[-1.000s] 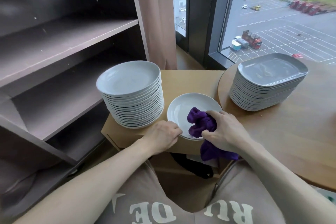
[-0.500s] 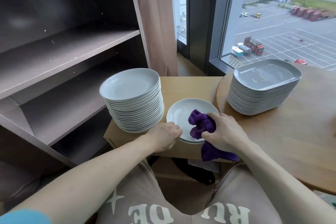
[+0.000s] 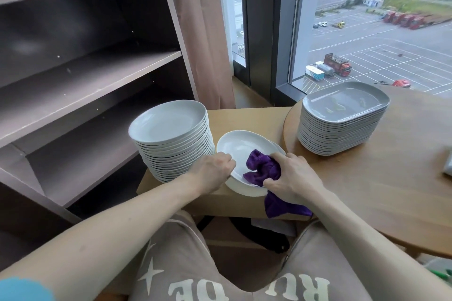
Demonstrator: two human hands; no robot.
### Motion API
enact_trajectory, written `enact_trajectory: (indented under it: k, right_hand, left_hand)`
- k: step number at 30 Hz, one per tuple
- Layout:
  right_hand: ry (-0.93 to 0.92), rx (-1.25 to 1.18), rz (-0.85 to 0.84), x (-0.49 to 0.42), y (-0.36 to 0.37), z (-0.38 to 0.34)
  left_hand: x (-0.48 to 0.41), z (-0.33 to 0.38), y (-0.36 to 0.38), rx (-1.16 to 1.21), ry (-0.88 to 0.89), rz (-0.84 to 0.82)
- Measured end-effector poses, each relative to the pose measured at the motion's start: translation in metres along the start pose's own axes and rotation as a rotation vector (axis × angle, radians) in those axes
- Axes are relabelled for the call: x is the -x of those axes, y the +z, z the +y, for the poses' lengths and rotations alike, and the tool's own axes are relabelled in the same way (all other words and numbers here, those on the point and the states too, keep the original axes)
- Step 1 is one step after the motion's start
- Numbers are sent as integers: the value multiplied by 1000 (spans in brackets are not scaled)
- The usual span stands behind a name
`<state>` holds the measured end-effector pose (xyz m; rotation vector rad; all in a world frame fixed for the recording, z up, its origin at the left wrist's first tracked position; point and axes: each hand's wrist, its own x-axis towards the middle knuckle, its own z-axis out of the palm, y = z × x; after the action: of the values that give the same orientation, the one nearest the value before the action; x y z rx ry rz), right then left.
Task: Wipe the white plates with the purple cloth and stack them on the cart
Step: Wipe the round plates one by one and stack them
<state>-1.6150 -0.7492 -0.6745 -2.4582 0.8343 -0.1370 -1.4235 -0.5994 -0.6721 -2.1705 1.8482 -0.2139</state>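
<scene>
A white round plate (image 3: 241,148) is tilted up at its near side over another plate (image 3: 278,147) on the low wooden surface (image 3: 247,117). My left hand (image 3: 215,170) grips the tilted plate's near left rim. My right hand (image 3: 292,177) holds the bunched purple cloth (image 3: 260,168) inside the plate; a tail of the cloth hangs below the hand. A tall stack of white round plates (image 3: 175,139) stands just left of the tilted plate.
A stack of grey rounded-rectangular plates (image 3: 340,118) sits on the round wooden table (image 3: 391,178) at the right. A brown shelving unit (image 3: 85,76) with bare shelves fills the left. A curtain and a window lie behind. My lap is below.
The plate's near side has lifted in my left hand, showing a second plate beneath it. The cloth has stayed in the plate. The view has tilted upward.
</scene>
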Motion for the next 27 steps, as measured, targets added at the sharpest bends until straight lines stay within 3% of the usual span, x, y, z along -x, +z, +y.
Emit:
enact_trajectory:
  k: [10,20,27]
  right_hand:
    - [-40,124,121,6,2,-11]
    - [43,-88,259,5,-7,-14]
    - [73,-186,275,1,-8,-8]
  left_hand:
    - [-9,-19,-63,-523,311,107]
    - [-12,-26,-106,-747,285,175]
    - [-5,-50,-120,-713,236,176]
